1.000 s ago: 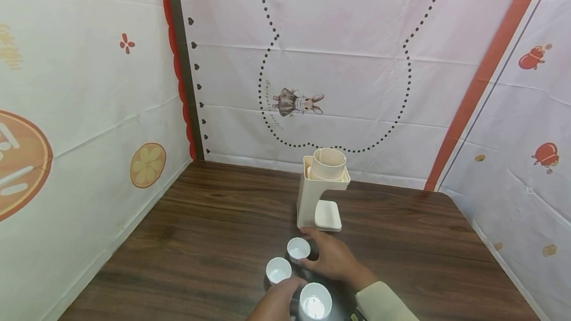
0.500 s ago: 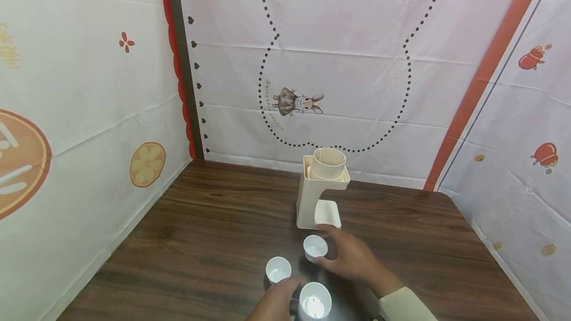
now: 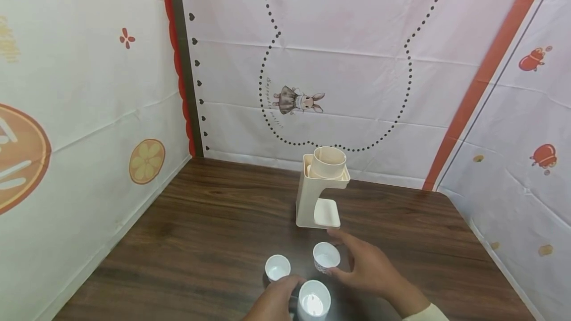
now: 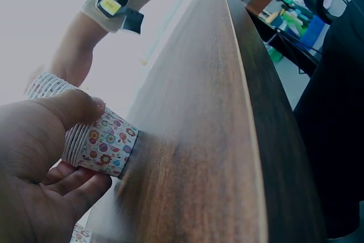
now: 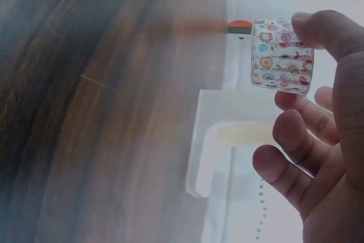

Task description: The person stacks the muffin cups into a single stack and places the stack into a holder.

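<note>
My left hand (image 4: pixel 34 157) grips a nested stack of small paper cups (image 4: pixel 105 143), white inside with a flower print outside; their white rims show in layers. In the head view the top of this stack stands at the bottom middle. My right hand (image 3: pixel 374 266) pinches a single paper cup (image 5: pixel 282 56) of the same print between thumb and fingers, its other fingers spread apart. The head view shows this cup just right of and beyond the stack, mouth up. Another paper cup (image 3: pixel 277 267) stands on the table beyond my left hand, untouched.
A cream dispenser-like stand (image 3: pixel 308 202) with a round open cylinder on top and a flat base plate is on the dark wooden table (image 3: pixel 214 232), beyond my right hand. Printed white cloth (image 3: pixel 357 88) hangs behind and on both sides.
My right hand has moved rightward with its paper cup, away from the standing cup, and then slightly back toward me. The left hand and its stack have stayed in place.
</note>
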Demonstrator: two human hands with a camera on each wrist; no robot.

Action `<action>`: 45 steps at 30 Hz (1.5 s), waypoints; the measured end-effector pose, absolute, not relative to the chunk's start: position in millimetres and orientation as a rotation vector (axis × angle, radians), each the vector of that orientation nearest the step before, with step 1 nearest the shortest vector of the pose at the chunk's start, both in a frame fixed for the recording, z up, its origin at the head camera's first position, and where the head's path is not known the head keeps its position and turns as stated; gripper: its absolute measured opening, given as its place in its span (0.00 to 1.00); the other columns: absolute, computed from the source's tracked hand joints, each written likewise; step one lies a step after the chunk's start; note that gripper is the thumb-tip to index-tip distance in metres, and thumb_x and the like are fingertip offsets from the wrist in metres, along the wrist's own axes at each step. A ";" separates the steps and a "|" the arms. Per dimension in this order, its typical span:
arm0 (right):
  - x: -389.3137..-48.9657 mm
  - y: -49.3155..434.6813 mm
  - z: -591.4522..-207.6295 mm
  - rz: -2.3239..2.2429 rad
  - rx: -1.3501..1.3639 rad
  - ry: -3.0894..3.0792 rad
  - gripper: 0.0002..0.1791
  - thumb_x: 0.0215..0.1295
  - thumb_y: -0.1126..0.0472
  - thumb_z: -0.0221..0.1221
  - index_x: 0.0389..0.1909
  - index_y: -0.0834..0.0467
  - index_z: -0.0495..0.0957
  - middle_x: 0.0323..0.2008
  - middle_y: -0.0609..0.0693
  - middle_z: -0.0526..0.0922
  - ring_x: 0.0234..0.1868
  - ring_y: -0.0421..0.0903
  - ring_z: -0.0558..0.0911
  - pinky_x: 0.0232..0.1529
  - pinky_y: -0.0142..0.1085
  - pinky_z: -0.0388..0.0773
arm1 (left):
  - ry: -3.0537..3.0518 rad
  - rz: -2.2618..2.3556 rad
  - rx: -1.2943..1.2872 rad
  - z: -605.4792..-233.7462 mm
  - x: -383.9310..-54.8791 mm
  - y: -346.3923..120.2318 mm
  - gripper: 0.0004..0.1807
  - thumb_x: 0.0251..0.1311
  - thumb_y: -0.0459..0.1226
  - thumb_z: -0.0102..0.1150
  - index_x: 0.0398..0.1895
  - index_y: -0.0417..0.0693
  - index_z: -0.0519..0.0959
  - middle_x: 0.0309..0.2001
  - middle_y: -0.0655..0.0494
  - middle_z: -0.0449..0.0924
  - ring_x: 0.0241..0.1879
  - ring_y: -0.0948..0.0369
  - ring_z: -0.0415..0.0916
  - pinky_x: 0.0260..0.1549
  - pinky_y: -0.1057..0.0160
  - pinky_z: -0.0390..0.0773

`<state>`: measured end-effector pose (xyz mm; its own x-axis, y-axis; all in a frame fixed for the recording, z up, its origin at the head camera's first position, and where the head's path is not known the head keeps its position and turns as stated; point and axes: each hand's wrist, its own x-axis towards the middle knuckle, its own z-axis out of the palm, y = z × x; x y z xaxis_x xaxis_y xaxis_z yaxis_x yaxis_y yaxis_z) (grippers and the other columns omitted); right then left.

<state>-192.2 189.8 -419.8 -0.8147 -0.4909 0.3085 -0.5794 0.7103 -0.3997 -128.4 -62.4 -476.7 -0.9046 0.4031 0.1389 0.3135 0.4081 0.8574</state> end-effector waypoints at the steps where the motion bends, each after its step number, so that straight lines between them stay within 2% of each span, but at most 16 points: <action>1: -190.0 190.9 -418.0 0.737 0.870 -2.734 0.45 0.51 0.44 0.77 0.71 0.43 0.70 0.24 0.34 0.73 0.19 0.30 0.68 0.20 0.30 0.67 | 2.558 1.530 0.652 -476.9 -128.4 -62.3 0.37 0.28 0.36 0.89 0.49 0.48 0.80 0.43 0.70 0.81 0.42 0.70 0.76 0.46 0.63 0.79; 5: -181.3 194.1 -410.3 0.748 0.886 -2.723 0.44 0.51 0.45 0.77 0.70 0.44 0.71 0.18 0.34 0.69 0.19 0.29 0.68 0.19 0.29 0.66 | 2.552 1.536 0.649 -477.7 -128.5 -61.6 0.36 0.28 0.34 0.88 0.48 0.48 0.80 0.42 0.70 0.81 0.42 0.70 0.77 0.46 0.63 0.79; 10: -171.9 195.9 -400.6 0.738 0.893 -2.709 0.44 0.51 0.45 0.77 0.70 0.42 0.70 0.17 0.34 0.68 0.19 0.29 0.67 0.19 0.29 0.66 | 2.531 1.563 0.617 -476.9 -127.5 -61.5 0.36 0.27 0.34 0.88 0.48 0.49 0.80 0.42 0.71 0.81 0.42 0.70 0.77 0.46 0.62 0.79; 16: -163.4 194.6 -390.8 0.767 0.947 -2.682 0.44 0.51 0.45 0.77 0.70 0.37 0.68 0.18 0.31 0.66 0.19 0.29 0.66 0.18 0.28 0.65 | 2.526 1.559 0.593 -476.0 -127.0 -62.5 0.37 0.29 0.35 0.88 0.49 0.49 0.80 0.43 0.69 0.81 0.43 0.69 0.78 0.48 0.61 0.79; 25: -153.2 188.2 -385.9 0.792 1.096 -2.608 0.44 0.54 0.43 0.76 0.71 0.36 0.67 0.21 0.31 0.67 0.21 0.27 0.66 0.19 0.25 0.64 | 2.488 1.573 0.570 -475.1 -126.2 -63.1 0.38 0.30 0.37 0.88 0.51 0.49 0.80 0.44 0.69 0.81 0.44 0.69 0.78 0.48 0.62 0.79; 32: -145.1 184.4 -384.5 0.873 1.077 -2.745 0.43 0.55 0.39 0.74 0.71 0.32 0.66 0.21 0.31 0.69 0.22 0.29 0.69 0.20 0.27 0.68 | 2.555 1.548 0.610 -476.4 -125.1 -62.1 0.38 0.29 0.37 0.88 0.52 0.50 0.80 0.45 0.69 0.81 0.46 0.69 0.78 0.50 0.61 0.78; 37: -142.1 182.2 -384.1 0.865 1.101 -2.774 0.44 0.56 0.37 0.72 0.73 0.32 0.65 0.22 0.32 0.69 0.22 0.29 0.69 0.21 0.26 0.68 | 2.593 1.547 0.652 -477.2 -124.2 -62.1 0.38 0.28 0.36 0.88 0.51 0.51 0.81 0.45 0.70 0.81 0.47 0.69 0.78 0.51 0.60 0.79; 45: -140.8 180.5 -385.6 0.912 1.133 -2.810 0.44 0.57 0.40 0.73 0.74 0.33 0.64 0.24 0.33 0.70 0.23 0.30 0.69 0.20 0.27 0.68 | 2.592 1.559 0.659 -477.5 -124.4 -61.8 0.36 0.29 0.32 0.86 0.49 0.52 0.81 0.43 0.71 0.80 0.46 0.69 0.77 0.52 0.60 0.78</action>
